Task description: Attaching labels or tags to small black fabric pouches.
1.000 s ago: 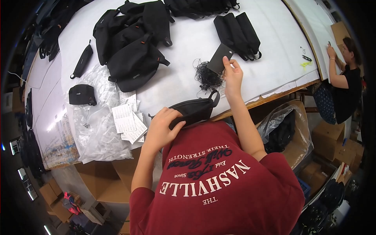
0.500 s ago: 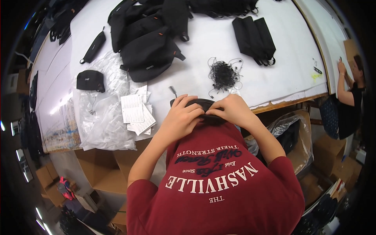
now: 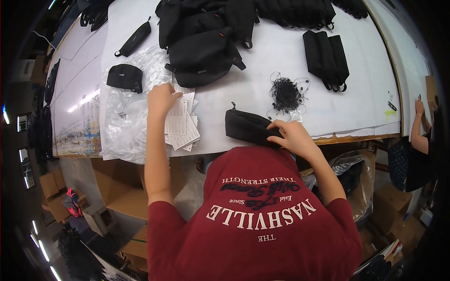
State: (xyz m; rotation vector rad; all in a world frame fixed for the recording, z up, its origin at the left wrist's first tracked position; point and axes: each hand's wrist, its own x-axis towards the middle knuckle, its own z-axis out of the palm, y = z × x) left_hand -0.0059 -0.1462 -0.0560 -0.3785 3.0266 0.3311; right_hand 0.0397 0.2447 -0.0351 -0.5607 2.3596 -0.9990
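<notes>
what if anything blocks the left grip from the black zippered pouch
Nothing visible blocks it: between the left grip and the black zippered pouch lie only low, fanned paper slips and bare white tabletop. The right grip is at the pouch's right end.

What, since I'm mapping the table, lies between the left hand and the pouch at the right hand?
Head view: white slips near the left hand, then bare tabletop up to the black pouch.
</notes>
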